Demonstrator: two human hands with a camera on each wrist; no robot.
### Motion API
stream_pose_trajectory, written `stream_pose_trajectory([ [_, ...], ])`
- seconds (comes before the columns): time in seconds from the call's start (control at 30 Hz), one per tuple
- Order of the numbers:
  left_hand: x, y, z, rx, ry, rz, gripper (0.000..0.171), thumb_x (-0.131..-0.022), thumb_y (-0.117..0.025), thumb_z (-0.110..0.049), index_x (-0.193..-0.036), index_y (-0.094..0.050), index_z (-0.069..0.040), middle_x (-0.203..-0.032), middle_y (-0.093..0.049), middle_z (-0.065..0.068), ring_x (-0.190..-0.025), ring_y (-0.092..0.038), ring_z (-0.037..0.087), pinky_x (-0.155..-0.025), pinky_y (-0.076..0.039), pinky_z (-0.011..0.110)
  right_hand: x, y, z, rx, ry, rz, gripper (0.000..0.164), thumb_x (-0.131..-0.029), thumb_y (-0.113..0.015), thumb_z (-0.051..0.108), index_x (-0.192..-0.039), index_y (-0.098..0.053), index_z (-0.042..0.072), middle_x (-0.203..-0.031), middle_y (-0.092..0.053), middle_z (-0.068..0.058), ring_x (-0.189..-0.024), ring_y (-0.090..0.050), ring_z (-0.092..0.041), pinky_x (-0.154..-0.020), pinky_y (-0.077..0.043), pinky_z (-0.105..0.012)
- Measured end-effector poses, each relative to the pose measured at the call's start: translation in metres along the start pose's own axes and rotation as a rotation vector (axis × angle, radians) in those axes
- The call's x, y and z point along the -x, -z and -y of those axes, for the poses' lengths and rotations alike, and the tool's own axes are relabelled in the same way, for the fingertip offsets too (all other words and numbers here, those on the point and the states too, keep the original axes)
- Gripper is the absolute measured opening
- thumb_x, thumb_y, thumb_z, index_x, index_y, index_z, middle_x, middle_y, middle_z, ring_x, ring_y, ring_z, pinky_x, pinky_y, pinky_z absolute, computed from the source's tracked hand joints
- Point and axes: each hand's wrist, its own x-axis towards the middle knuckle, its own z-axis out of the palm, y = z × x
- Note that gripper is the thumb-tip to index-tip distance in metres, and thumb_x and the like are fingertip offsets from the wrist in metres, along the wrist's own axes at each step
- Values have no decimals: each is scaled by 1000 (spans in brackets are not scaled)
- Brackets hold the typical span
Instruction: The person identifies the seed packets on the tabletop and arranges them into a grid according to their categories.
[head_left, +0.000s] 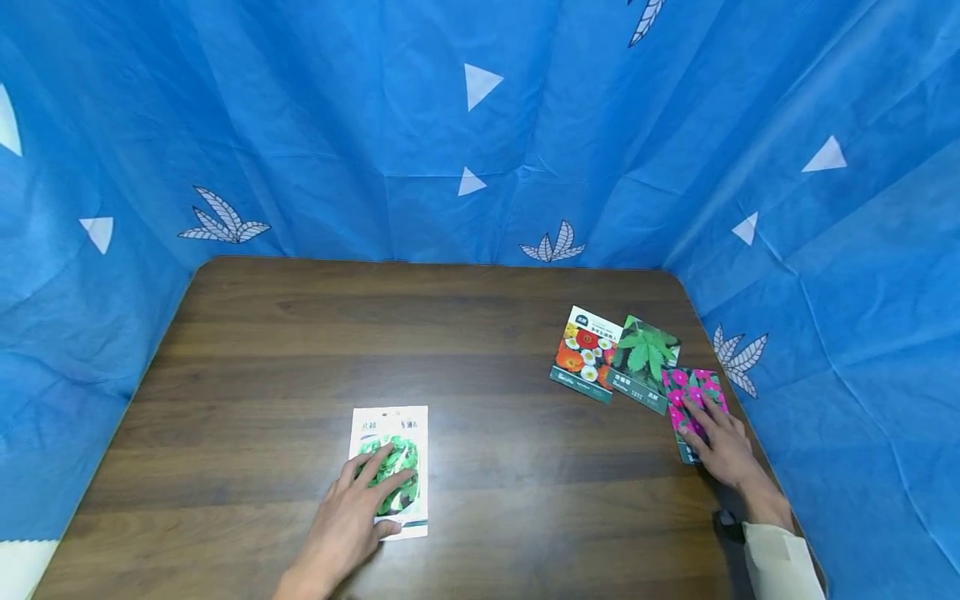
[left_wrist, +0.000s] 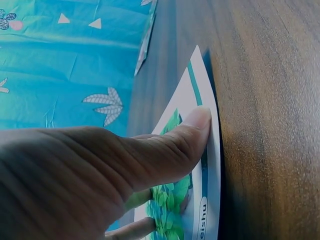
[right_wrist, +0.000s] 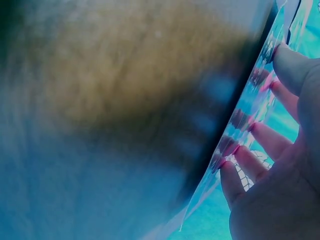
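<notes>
My left hand [head_left: 347,510] rests on a white seed packet [head_left: 408,454] with a green leafy vegetable on it, lying at the front left of centre. In the left wrist view its thumb presses near the packet's [left_wrist: 172,197] green-striped end. At the table's right side my right hand [head_left: 726,450] lies over a seed packet with pink flowers [head_left: 684,385], fingers spread. Fingertips touch that glossy packet's face in the right wrist view. Just beyond it lie a green-leaf packet [head_left: 647,357] and a packet with orange, red and white flowers [head_left: 585,354], edges overlapping.
A brown wood-grain table [head_left: 300,350] lies under everything. Blue patterned cloth [head_left: 420,125] hangs along its back and both sides. The right hand is close to the table's right edge and the cloth there.
</notes>
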Motion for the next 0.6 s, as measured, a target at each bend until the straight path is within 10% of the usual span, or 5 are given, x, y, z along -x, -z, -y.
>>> stream_pose_trajectory([
  [0.6,-2,0,-1,5,12,1,65,-65,-91,-30,-126,-69,-29,-152,-49,7,-132,-44,34,-94,-49,55,7,6,6,19,107,41,65,-97,-65,31,-148,-41,-2,-149,-27,-43,-130,-31,-63,-101,-22,-67],
])
